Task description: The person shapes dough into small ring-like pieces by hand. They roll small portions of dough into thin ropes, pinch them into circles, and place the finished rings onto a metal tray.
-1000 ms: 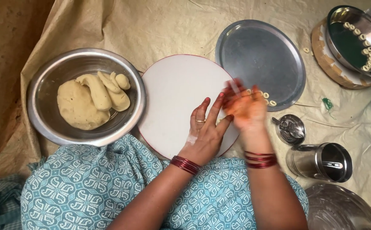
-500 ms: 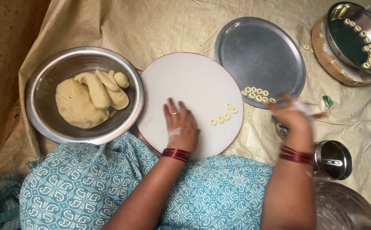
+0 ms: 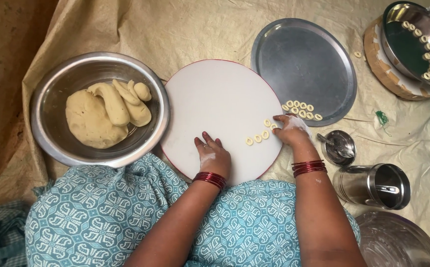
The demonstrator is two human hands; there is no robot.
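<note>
Head view, looking down on a floor setup over a tan sheet (image 3: 185, 29).

Left hand (image 3: 214, 157): lies palm down on the white board (image 3: 215, 99) at its near edge, fingers loosely together, holding nothing. Flour on the back of the hand. Red bangles (image 3: 209, 179) at the wrist.

Right hand (image 3: 290, 129): at the board's right edge, fingers curled downward with their tips at the dough rings (image 3: 260, 134). Whether a ring is pinched cannot be told; the fingertips hide the contact. Flour on the knuckles.

Dough rings: a short row of four or so on the board, running from just beside the right fingertips toward the board's middle. A second cluster of rings (image 3: 301, 110) sits on the near rim of the flat steel plate (image 3: 304, 59), just beyond the right hand.

Steel bowl (image 3: 52, 99), left of the board and touching it: holds a dough lump (image 3: 91, 121) with several rolled ropes leaning on it.

Far right: another steel plate (image 3: 408, 44) with rings along its edge, resting on a round basket (image 3: 380, 69). Near the right forearm: a small cup (image 3: 341, 148) with a spoon, and a lidded steel can (image 3: 373, 185) lying on its side.
</note>
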